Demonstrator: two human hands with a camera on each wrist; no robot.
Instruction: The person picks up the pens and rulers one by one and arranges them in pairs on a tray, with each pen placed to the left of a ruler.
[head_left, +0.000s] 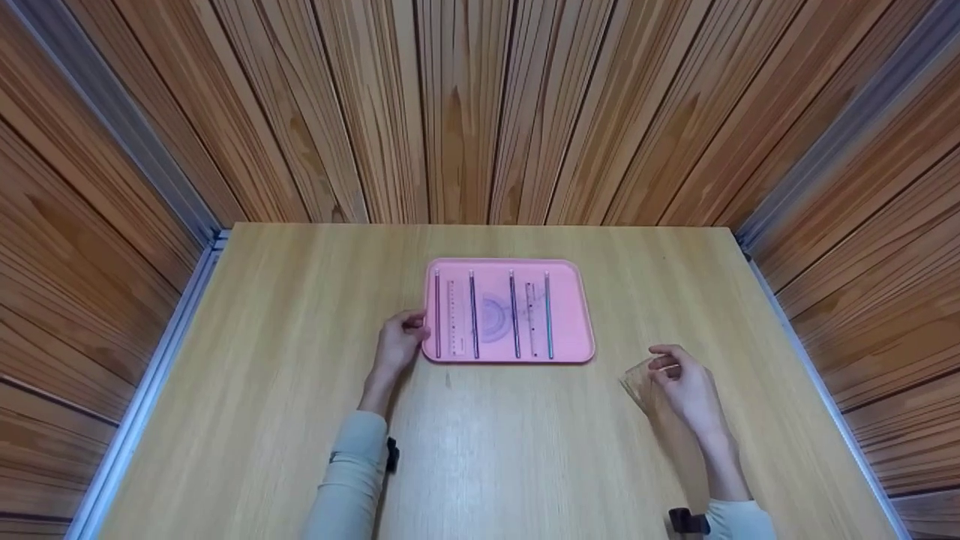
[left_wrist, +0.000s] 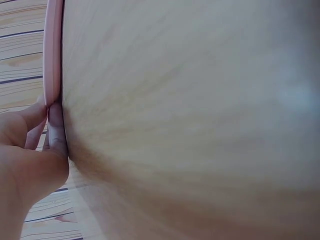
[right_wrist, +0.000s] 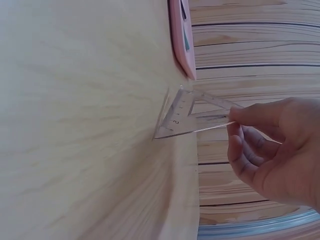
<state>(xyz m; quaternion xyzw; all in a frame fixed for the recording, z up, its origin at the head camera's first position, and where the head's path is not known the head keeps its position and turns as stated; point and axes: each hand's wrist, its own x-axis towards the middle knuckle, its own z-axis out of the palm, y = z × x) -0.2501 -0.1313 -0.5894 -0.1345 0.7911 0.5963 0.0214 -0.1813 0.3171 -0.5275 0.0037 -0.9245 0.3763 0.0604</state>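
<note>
A pink tray (head_left: 574, 322) lies on the wooden table, holding several pencils (head_left: 514, 315), two clear rulers (head_left: 456, 319) and a clear protractor (head_left: 493, 318). At its left edge my left hand (head_left: 396, 343) pinches the rim, thumb and fingers meeting there in the left wrist view. To the right of the tray, my right hand (head_left: 688, 391) pinches a clear set square (right_wrist: 175, 117) by one corner between thumb and fingers. The set square is tilted, its marked edge near the tabletop; whether it touches the wood I cannot tell.
The light wooden table (head_left: 510, 450) ends at a wood-panelled wall (head_left: 457, 112) at the back. Panelled walls with metal rails (head_left: 142, 405) close in the left and right sides.
</note>
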